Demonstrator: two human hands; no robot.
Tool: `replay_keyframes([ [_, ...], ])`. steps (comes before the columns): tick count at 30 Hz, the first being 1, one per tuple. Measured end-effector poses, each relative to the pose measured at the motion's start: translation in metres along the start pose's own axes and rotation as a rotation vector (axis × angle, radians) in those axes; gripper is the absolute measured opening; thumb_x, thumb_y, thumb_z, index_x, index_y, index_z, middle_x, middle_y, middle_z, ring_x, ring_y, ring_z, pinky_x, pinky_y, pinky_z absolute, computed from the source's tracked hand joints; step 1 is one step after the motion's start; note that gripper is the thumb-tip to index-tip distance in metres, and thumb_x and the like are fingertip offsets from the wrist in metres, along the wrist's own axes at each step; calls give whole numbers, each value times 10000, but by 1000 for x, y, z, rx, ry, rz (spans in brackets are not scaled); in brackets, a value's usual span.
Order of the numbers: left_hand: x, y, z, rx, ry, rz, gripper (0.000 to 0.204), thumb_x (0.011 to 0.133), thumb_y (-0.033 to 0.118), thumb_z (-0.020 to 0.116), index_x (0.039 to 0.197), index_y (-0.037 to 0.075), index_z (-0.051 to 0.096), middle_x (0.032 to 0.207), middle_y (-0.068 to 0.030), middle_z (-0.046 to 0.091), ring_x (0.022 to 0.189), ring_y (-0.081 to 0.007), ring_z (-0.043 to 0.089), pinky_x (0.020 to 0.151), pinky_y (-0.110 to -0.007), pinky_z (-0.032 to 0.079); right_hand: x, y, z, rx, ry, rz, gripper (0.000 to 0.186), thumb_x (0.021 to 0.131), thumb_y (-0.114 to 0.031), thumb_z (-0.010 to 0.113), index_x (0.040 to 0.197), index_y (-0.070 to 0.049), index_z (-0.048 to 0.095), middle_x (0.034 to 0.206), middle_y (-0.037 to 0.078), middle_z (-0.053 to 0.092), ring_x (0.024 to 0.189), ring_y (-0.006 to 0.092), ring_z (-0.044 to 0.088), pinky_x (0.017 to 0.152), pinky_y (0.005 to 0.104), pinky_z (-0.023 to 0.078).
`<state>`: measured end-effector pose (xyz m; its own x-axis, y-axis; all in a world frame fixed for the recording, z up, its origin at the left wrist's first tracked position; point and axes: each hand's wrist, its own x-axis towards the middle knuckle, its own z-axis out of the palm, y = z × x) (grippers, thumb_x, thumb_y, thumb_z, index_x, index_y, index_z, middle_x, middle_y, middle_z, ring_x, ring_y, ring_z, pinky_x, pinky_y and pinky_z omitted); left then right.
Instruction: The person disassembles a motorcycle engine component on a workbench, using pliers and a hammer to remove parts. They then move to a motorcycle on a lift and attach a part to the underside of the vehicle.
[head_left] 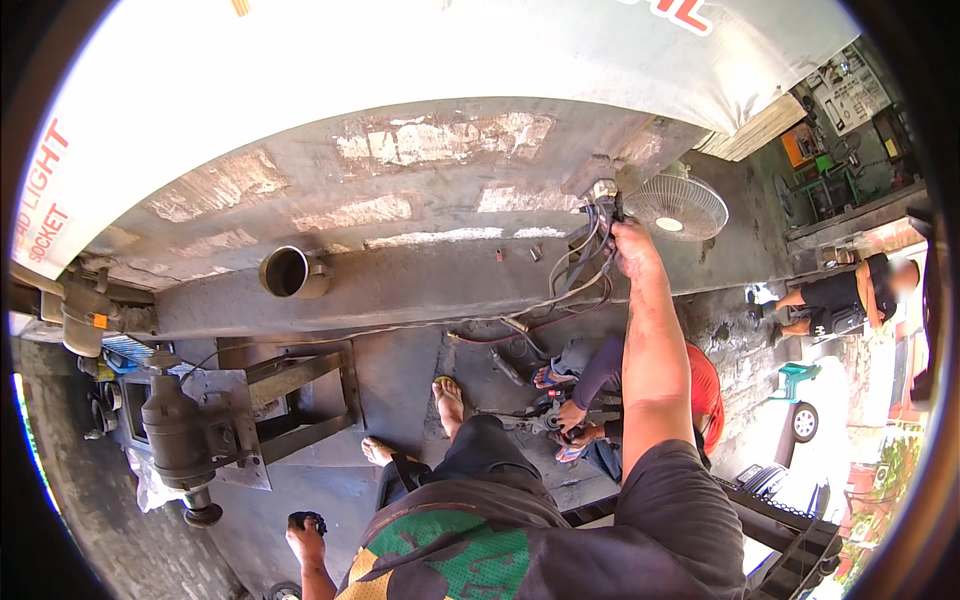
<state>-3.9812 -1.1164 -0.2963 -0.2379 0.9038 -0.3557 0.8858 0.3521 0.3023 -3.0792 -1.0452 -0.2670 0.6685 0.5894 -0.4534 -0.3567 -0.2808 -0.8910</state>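
Observation:
My right hand [632, 245] is stretched up to the wall ledge, its fingers closed round the dark cables [603, 225] that hang below a fitting on the wall [603, 188]. Exactly which cable or plug sits in the fingers is partly hidden. Low on the left, my left hand [306, 543] is closed on a small black lumpy object [308, 521] whose kind I cannot make out. From the cables, long thin wires [440, 322] run left along the ledge's edge, and a red one loops down toward the floor.
A metal mug [293, 272] stands on the ledge [430, 270]; a fan [678, 207] is right of my hand. A grey cylindrical machine [180, 430] with a metal frame [300, 390] is at left. Beneath my right arm crouches a red-shirted co-worker [706, 400], hands on metal parts [530, 421]. Another person [850, 297] is farther right.

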Motion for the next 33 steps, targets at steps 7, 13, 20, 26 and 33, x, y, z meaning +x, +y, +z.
replay_keyframes([
  [7,-3,0,12,-125,4,-24,188,932,82,647,1038,-50,729,970,-251,769,889,-420,738,850,-502,577,-17,-5,6,-84,30,64,208,984,-239,818,1051,-89,690,797,-27,591,588,129,489,551,335,445],
  [13,2,24,22,-287,-9,-54,213,960,150,656,1012,-49,710,943,-241,745,855,-394,689,825,-497,549,-28,-5,6,52,-29,104,119,1017,-165,760,992,-92,668,780,-16,593,585,125,484,552,333,437],
  [20,53,90,6,-191,-29,201,227,941,105,621,1062,-56,725,958,-253,769,855,-415,730,852,-476,576,-42,1,20,29,122,-38,113,1088,-252,654,1160,-182,603,812,-34,543,591,125,475,549,332,436],
  [26,63,78,10,-198,-19,175,214,937,113,626,1046,-41,727,955,-253,770,867,-431,735,837,-486,580,-44,12,17,179,61,73,150,1109,-307,564,1080,-188,651,821,-31,536,600,133,482,567,349,423],
  [33,25,35,21,-103,-63,49,238,913,116,635,1030,-68,732,957,-292,769,881,-459,753,829,-519,588,-4,18,1,277,-158,97,189,1091,-253,542,1090,-122,677,832,2,639,664,156,536,648,367,485],
])
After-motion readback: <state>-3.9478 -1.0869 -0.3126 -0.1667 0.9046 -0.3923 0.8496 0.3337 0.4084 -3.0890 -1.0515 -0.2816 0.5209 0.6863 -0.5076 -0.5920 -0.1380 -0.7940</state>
